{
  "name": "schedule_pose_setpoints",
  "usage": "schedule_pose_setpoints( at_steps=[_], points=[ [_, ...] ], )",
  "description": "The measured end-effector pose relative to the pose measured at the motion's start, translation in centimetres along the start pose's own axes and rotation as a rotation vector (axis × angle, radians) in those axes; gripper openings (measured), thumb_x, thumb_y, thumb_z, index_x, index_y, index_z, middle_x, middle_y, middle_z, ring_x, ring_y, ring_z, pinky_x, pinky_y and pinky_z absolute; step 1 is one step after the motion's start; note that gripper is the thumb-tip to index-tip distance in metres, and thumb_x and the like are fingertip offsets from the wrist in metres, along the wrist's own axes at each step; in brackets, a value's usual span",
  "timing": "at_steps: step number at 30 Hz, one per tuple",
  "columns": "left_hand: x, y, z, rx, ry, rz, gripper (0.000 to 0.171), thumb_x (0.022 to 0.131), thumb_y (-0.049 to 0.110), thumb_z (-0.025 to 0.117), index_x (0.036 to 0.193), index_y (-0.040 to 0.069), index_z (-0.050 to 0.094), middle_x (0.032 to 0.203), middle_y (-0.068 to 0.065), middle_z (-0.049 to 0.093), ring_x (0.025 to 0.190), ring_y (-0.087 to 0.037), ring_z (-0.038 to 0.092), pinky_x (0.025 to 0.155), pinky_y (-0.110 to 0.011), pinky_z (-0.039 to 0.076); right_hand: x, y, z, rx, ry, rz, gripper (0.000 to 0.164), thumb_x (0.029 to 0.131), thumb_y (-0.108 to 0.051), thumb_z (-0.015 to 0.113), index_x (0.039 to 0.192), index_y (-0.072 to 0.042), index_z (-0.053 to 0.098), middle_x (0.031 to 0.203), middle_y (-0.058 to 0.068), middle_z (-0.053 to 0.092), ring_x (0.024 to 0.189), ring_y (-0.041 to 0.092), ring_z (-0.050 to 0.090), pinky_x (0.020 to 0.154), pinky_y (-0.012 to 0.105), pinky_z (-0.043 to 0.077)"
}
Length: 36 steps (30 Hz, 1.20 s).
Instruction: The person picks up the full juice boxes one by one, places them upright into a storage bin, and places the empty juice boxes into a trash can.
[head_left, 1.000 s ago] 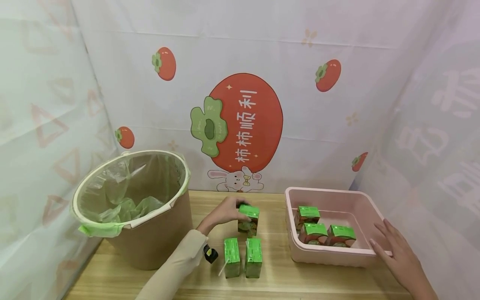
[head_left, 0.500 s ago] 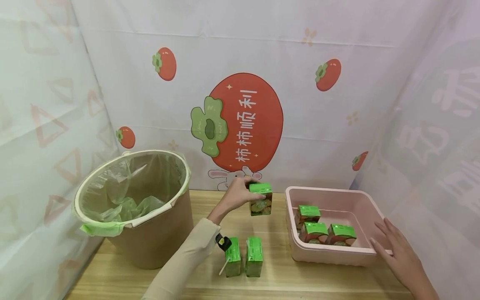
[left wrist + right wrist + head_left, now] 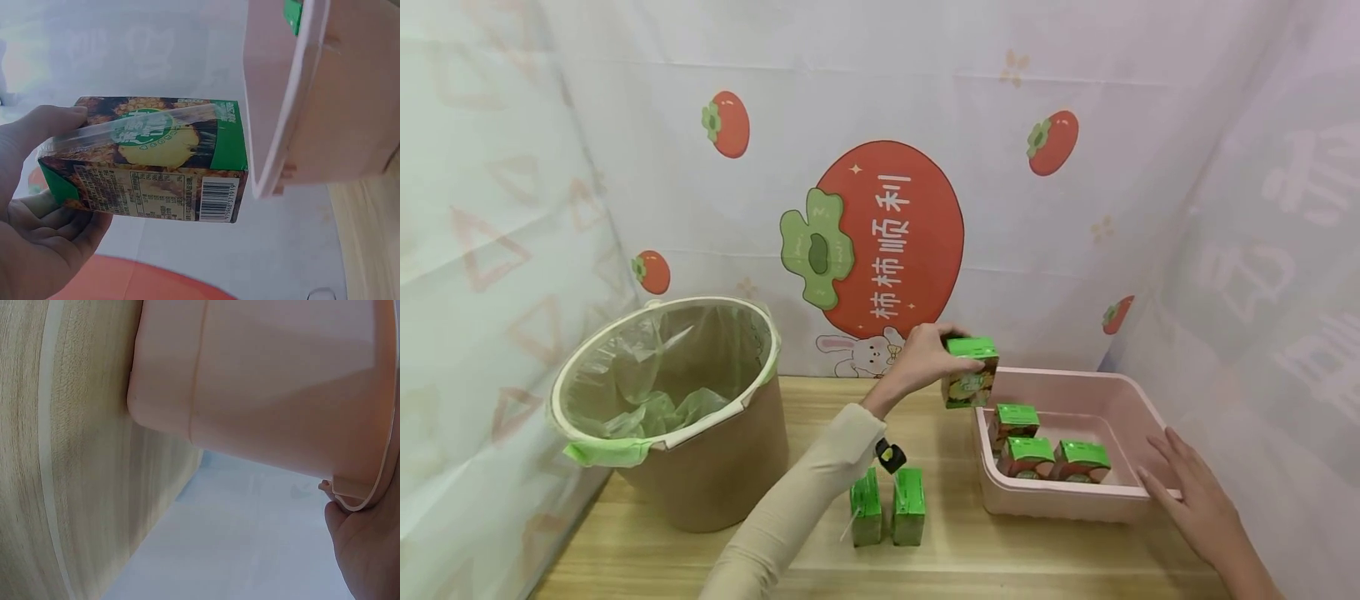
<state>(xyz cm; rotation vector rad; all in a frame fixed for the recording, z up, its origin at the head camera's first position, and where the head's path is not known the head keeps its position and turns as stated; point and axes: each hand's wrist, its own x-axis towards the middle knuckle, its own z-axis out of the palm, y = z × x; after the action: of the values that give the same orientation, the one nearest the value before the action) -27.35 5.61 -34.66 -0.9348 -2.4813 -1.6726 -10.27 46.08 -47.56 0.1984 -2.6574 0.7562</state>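
My left hand [image 3: 921, 362] grips a small juice box [image 3: 972, 383] with a green top, thumb on its front and fingers behind. The box is held up at the left back corner of a pink plastic bin [image 3: 1067, 504]. In the left wrist view the juice box [image 3: 156, 156] shows a pineapple picture, a barcode and a wrapped straw along its side. Three juice boxes, one of them this box [image 3: 1028, 458], stand inside the bin at its left. My right hand [image 3: 1198, 500] rests on the bin's right rim with fingers extended.
Two more juice boxes stand on the wooden table in front, a left one [image 3: 867, 521] with a straw sticking out and a right one [image 3: 908, 517]. A large brown bucket [image 3: 715, 475] with a clear liner stands at the left. Printed cloth hangs behind and at both sides.
My left hand has lifted the juice box off the table and carried it right and back to the pink bin's left corner. My right hand has stayed on the rim.
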Motion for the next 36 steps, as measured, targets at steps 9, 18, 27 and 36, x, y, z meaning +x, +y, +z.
schedule_pose_setpoints(
  at_steps=[9, 18, 27, 36],
  points=[
    [3.1, 1.8, 5.0, -0.075, -0.031, -0.005, 0.038, 0.083, 0.017, 0.092, 0.114, 0.003, 0.077, 0.098, -0.001, 0.073, 0.080, -0.006, 0.063, 0.070, -0.019, 0.054, 0.4, 0.1, -0.8, -0.008, 0.023, -0.014, 0.058, 0.107, -0.017, 0.059, 0.159, 0.002, 0.041, 0.165, 0.036, 0.025, 0.151, 0.060, 0.020, 0.110, 0.084, 0.016],
    [5.5, 2.6, 11.0, -0.119, -0.059, -0.083, 0.036, 0.081, 0.015, 0.093, 0.112, 0.005, 0.079, 0.092, 0.005, 0.071, 0.076, -0.004, 0.060, 0.067, -0.018, 0.052, -0.1, 0.2, -1.2, -0.011, 0.036, 0.000, 0.058, 0.106, -0.016, 0.060, 0.158, 0.002, 0.043, 0.166, 0.036, 0.025, 0.150, 0.061, 0.021, 0.111, 0.083, 0.017],
    [6.9, 1.3, 15.4, -0.004, -0.042, -0.112, 0.035, 0.080, 0.017, 0.094, 0.111, 0.007, 0.080, 0.098, 0.002, 0.075, 0.075, -0.001, 0.058, 0.066, -0.014, 0.048, 0.0, -0.4, -0.7, -0.030, -0.004, 0.047, 0.059, 0.107, -0.022, 0.059, 0.158, 0.001, 0.042, 0.170, 0.030, 0.022, 0.151, 0.060, 0.021, 0.097, 0.089, 0.023],
    [6.6, 0.5, 18.2, -0.032, -0.072, -0.132, 0.035, 0.081, 0.014, 0.093, 0.113, 0.007, 0.080, 0.097, 0.002, 0.074, 0.075, -0.002, 0.059, 0.065, -0.014, 0.049, 0.3, -0.9, -0.2, -0.036, -0.015, 0.067, 0.059, 0.107, -0.025, 0.060, 0.158, 0.000, 0.043, 0.169, 0.031, 0.023, 0.148, 0.062, 0.024, 0.094, 0.089, 0.027]
  ],
)
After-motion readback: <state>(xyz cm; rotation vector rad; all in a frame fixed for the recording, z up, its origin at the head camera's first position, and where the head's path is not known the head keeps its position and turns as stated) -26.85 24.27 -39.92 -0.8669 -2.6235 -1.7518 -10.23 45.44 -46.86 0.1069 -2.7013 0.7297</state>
